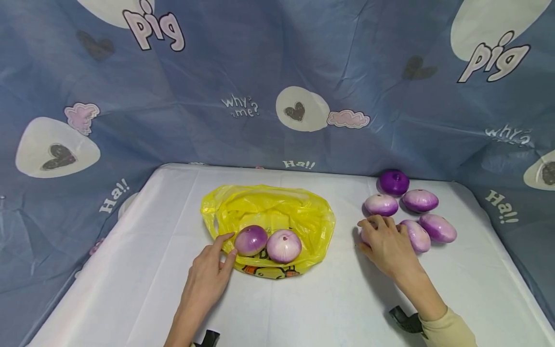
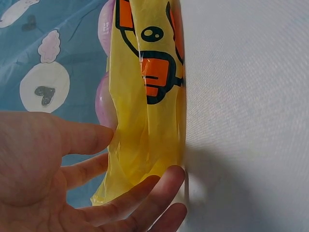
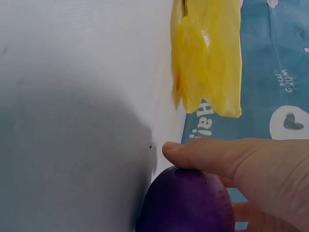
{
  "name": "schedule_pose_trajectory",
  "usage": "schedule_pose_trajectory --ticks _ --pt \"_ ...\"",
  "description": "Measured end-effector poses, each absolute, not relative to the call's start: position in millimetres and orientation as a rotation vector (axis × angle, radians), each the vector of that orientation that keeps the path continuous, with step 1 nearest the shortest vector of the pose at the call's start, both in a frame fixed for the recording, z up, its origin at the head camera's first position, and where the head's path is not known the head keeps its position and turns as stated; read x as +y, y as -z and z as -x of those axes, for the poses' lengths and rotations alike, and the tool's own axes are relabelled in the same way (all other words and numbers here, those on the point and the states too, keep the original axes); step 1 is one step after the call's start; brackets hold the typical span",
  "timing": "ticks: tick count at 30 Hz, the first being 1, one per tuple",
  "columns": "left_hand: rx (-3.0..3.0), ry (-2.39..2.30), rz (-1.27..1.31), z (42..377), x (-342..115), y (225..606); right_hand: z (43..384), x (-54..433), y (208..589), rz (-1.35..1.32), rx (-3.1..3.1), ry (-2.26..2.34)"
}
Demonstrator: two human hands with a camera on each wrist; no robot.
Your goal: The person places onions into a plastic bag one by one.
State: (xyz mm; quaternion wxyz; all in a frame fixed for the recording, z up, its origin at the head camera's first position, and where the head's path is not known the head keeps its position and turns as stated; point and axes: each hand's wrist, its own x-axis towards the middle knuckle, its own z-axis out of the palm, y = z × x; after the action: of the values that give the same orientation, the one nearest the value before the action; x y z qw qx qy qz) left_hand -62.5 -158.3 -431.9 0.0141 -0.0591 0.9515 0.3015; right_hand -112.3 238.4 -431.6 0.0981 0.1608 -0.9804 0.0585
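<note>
A yellow plastic bag lies spread on the table, its mouth open toward me. Two red onions rest on it side by side: a purple one and a paler one. My left hand touches the bag's near left edge with thumb and fingers fairly straight and spread, beside the purple onion. At the right, my right hand holds another red onion, its thumb on one side and fingers on the other. That onion is mostly hidden under the hand in the head view.
Around my right hand sit several more red onions, including a dark one at the back and a pale one at the far right. A white cloth covers the table. Behind it hangs a blue printed curtain.
</note>
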Motion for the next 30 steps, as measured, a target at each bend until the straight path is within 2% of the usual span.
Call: schedule_pose_trajectory --ticks 30 --pt "2.965 -0.947 0.168 62 -158 432 112 206 417 -0.578 -2.8 -0.298"
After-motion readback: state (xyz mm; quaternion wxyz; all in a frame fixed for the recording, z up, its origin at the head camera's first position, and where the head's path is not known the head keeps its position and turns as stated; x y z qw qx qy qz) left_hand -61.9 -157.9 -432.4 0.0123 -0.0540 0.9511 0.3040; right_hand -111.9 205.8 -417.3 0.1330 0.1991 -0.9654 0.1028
